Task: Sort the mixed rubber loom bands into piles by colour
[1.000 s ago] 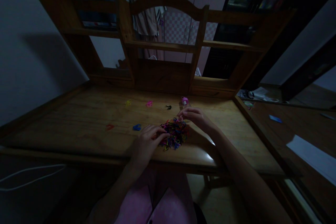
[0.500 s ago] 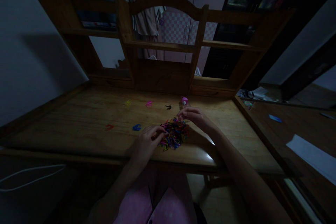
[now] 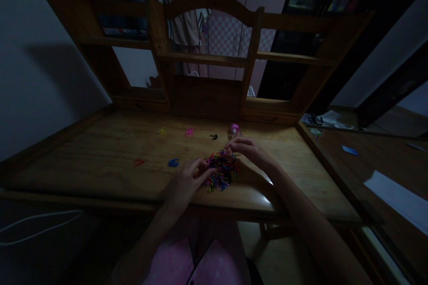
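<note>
A heap of small, many-coloured rubber bands (image 3: 222,171) lies on the wooden desk near its front edge. At the left side of the heap is my left hand (image 3: 187,180), thumb and forefinger apart over the bands, with nothing visible between them. My right hand (image 3: 249,149) reaches to the top of the heap, its fingertips pressed together; whatever they pinch is too small and dim to make out. Separate little groups sorted by colour lie around: blue bands (image 3: 173,162), red bands (image 3: 139,162), yellow bands (image 3: 162,131), pink bands (image 3: 189,132) and black bands (image 3: 213,136).
Just beyond my right hand is a small container with a pink top (image 3: 234,128). A wooden shelf unit (image 3: 207,57) rises along the back of the desk (image 3: 100,160). To the right, white paper (image 3: 397,200) and a blue card (image 3: 349,150) rest on another brown surface.
My left thumb and forefinger have parted from a pinch at the heap's left side. My right hand stays almost where it was, fingertips together.
</note>
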Tool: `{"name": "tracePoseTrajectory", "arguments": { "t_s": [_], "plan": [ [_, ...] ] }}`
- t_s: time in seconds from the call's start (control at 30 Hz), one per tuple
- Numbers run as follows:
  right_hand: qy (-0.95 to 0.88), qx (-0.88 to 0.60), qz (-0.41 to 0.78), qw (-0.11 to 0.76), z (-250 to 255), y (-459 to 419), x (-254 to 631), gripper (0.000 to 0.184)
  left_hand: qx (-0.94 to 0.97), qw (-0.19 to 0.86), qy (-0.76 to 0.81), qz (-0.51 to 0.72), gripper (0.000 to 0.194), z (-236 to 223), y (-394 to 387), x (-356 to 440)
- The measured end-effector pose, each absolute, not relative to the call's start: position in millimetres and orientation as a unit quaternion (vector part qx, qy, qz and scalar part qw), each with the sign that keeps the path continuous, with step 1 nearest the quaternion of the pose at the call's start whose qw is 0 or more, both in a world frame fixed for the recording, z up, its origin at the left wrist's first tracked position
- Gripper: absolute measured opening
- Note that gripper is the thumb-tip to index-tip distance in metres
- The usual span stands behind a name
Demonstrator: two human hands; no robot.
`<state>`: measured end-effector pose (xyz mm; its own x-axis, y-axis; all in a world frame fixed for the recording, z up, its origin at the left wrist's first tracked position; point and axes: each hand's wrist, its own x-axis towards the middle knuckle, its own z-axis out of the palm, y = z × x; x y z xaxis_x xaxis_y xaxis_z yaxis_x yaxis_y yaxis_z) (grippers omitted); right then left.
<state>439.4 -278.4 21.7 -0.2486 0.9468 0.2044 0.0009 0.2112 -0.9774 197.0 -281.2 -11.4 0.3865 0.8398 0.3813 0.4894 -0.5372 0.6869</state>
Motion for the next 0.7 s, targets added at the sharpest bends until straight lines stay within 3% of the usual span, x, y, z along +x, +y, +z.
{"name": "tracePoseTrajectory", "arguments": {
  "t_s": [0.17,0.4,0.7],
  "plan": [
    [-0.641,-0.400,0.477,0.449,23.3,-281.0,435.1,0.020,0.802,0.279,0.392,0.353,0.026,-4.0,-288.4,203.6],
    [-0.633,-0.356,0.578,0.373,21.8,-286.4,428.0,0.028,0.796,0.296,0.382,0.364,0.023,3.7,-292.2,216.7],
    [-0.621,-0.367,0.589,0.365,13.4,-283.8,428.0,0.026,0.811,0.243,0.381,0.372,0.023,4.7,-286.4,226.1]
  ]
}}
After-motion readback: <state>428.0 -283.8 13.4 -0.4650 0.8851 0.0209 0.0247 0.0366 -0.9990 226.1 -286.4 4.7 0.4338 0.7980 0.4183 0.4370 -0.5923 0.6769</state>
